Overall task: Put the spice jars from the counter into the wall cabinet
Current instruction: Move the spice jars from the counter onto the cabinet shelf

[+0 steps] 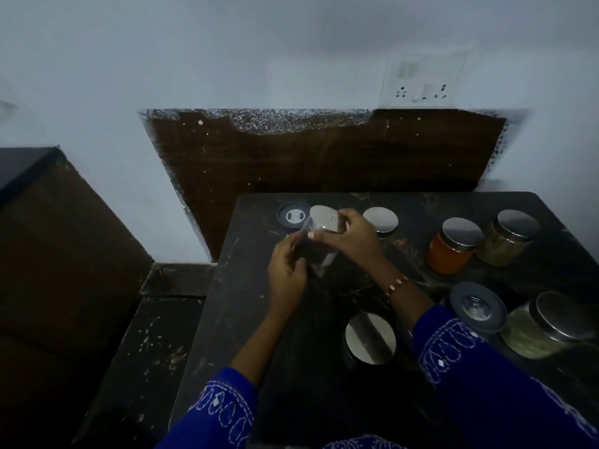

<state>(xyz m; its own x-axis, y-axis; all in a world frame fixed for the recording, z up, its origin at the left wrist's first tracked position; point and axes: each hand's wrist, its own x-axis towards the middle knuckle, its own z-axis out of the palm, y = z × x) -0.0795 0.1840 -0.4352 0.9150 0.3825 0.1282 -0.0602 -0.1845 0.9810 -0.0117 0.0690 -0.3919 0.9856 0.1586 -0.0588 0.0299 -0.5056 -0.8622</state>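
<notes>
- Dark marble counter (324, 400) holds the spice jars; no wall cabinet identifiable in this view, so the destination is out of sight.
- Held jar (321, 234): clear, steel lid, dark contents low down, tilted, lifted just above the counter's far-left part.
- Right hand (351, 236) grasps the held jar near its lid, fingers and thumb curled round it.
- Left hand (287, 268) is at the jar's lower side, fingers curled against it; seems to be steadying it, though dim light hides the exact contact.
- Step in hand, judged: picking up one jar for transfer. Best done by levelling the jar, keeping the lid uppermost, taking the weight with one firm grip round the body rather than the lid, and lifting clear of the neighbours.
- Risk, judged: the lid may be loose, and the blue-lid jar (293, 216) sits just beside it.
- Count: eight jars in all, one held and seven on the counter.
- Steel-lidded on counter: five, namely far centre jar (381, 220), orange jar (452, 246), pale jar (507, 238), near centre jar (369, 338), greenish jar (544, 325).
- Blue or grey plastic lids: two, far left and the grey-lid jar (478, 307) at right.
</notes>
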